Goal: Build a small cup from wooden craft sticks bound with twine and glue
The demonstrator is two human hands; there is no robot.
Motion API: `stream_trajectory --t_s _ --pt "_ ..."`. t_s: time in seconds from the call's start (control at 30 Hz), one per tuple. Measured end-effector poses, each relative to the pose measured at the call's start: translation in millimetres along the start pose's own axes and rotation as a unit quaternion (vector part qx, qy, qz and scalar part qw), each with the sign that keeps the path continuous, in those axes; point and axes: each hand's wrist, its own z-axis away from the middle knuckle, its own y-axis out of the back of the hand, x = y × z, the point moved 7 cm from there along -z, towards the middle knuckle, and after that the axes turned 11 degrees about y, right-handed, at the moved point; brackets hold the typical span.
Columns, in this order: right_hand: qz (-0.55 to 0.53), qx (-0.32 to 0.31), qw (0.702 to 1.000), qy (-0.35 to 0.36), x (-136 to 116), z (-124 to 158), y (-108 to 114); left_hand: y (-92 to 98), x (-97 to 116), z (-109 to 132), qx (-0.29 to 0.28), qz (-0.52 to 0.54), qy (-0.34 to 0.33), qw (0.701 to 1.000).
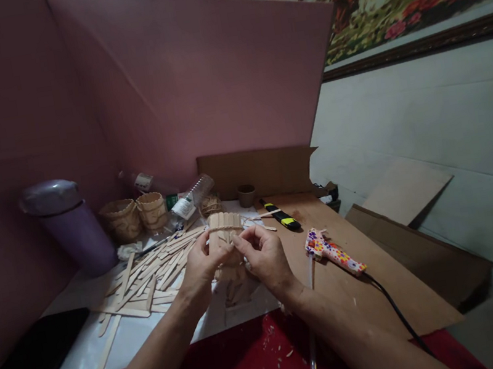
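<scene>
In the middle of the head view is a small cup of wooden craft sticks (223, 219), held upright above the table. My left hand (197, 266) is closed around its left side, with the thumb across the front. A band of twine (219, 230) runs round the cup below its rim. My right hand (266, 257) pinches at the front right of the cup, thumb and finger together at the twine; the fingertips partly cover what they grip. Loose craft sticks (165, 261) lie piled just left of my left hand.
A floral glue gun (332, 252) with a black cord lies on the cardboard at right, near a yellow-black utility knife (282, 215). Behind stand two finished stick cups (122, 221), a plastic bottle (192, 198), a small brown pot (247, 195) and a purple tumbler (77, 236).
</scene>
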Motion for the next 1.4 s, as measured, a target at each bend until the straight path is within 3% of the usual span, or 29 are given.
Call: stream_trajectory --t_s 0.37,0.83,1.17,1.4 --pt "-0.020 -0.021 1.000 -0.009 9.3 -3.2 -2.6 -4.7 1.0 1.0 -0.055 0.016 -0.002 0.998" --pt "0.044 -0.003 0.999 0.007 3.3 4.6 -0.3 -4.8 -1.6 1.7 -0.047 0.003 -0.016 0.999" --pt "-0.071 -0.002 0.996 -0.049 13.4 7.7 -6.1 1.5 -3.0 -0.5 -0.005 -0.015 -0.001 1.000" --pt "-0.054 -0.016 0.998 -0.025 9.0 5.8 -6.7 2.3 -1.5 -0.1 -0.009 -0.016 -0.010 1.000"
